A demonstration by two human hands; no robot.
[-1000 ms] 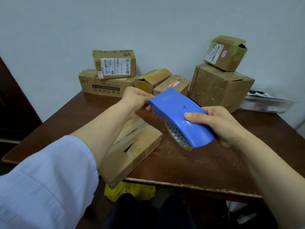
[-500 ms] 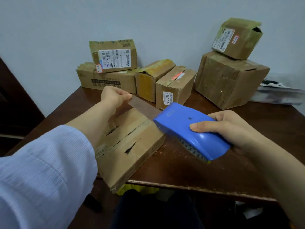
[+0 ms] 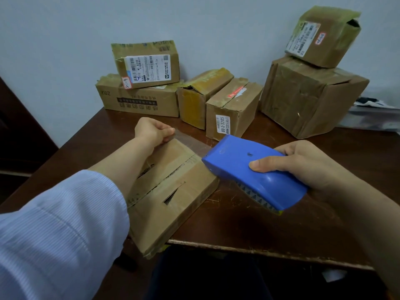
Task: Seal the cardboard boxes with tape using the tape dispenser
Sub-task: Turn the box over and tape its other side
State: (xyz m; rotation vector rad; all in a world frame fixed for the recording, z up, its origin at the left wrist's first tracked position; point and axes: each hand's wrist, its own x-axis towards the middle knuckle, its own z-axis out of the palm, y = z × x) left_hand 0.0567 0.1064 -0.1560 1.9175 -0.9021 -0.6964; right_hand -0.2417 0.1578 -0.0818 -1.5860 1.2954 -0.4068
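Tape dispenser look: a smooth blue plastic tape dispenser [image 3: 253, 169] is seen, rounded at the rear and blunt at the nose, with a small hole on top; a roll [image 3: 257, 197] with a patterned core is visible under its lower edge.
Tape dispenser place: it is held above the table [image 3: 281, 226], just beside the far right corner of the flat box [image 3: 173, 195].
Tape dispenser direction: its long axis is laid from near right to far left, with the nose pointed toward the left hand [image 3: 151, 132].
Tape: a clear strip of tape [image 3: 190, 142] is stretched from the nose to the left hand, over the flat box's far end.
Left hand: the fingers are curled, and the strip's end is pinched between thumb and fingers.
Right hand: the right hand [image 3: 303, 163] is wrapped round the dispenser's rear, with the thumb laid on top.
Flat box: worn brown cardboard is seen, with its top seam gaping and its near corner hung over the table's edge.
Behind: more boxes [image 3: 233, 107] are stacked against the wall.
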